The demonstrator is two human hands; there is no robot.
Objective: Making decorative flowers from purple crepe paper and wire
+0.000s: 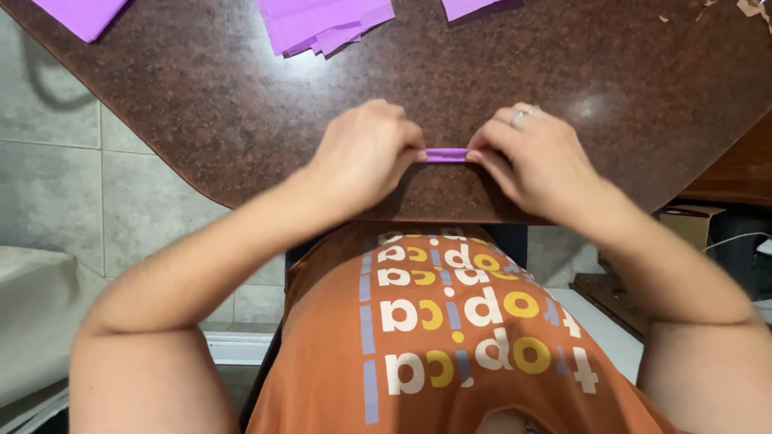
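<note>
Purple paper strip pinched at both ends by two hands, low over the brown speckled surface.

Left hand closed on the strip's left end, right hand closed on its right end, fingertips meeting the paper; ring on a right finger. Strip is folded narrow, lying level between the hands near the surface's front edge. Stack of purple paper sheets at the far edge, another purple sheet far left, well apart from the hands. Paper scraps top right corner. Orange shirt below.
</note>
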